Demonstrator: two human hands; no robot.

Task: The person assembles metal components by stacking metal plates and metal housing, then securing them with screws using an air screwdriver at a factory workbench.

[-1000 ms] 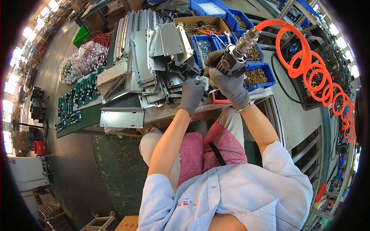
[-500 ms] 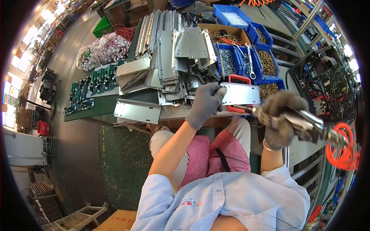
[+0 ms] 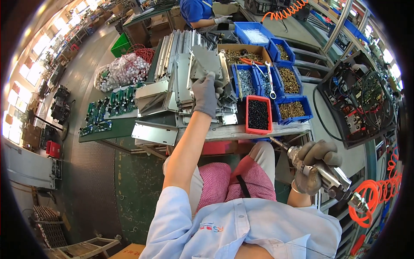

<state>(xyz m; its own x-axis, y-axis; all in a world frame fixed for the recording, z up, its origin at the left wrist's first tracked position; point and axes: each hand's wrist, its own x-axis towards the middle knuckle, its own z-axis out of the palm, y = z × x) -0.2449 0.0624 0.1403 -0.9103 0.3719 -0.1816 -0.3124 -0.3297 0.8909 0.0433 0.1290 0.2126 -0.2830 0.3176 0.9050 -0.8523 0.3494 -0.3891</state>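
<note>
My left hand [image 3: 205, 94], in a grey glove, is at the pile of metal parts with its fingers closed on the lower edge of a flat silver sheet-metal plate [image 3: 204, 59]. More bent metal brackets [image 3: 183, 80] lie stacked around it. To the right, in front of the bench, my gloved right hand [image 3: 311, 167] is wrapped round a silver air screwdriver [image 3: 330, 178]. Its bit points up and left, beneath a red bin of black screws [image 3: 258, 98].
Blue bins [image 3: 295, 121] of brass and silver fasteners stand right of the pile, with a wrench [image 3: 270, 82] across them. Green circuit boards [image 3: 98, 125] lie at left. An opened electronic unit [image 3: 360, 101] sits at right. An orange coiled hose [image 3: 364, 207] hangs below. Across the bench is a co-worker's blue sleeve [image 3: 195, 12].
My left hand has moved up and left with the plate, from above the red bin to the pile. My right hand and the air screwdriver have dropped lower, away from the plate.
</note>
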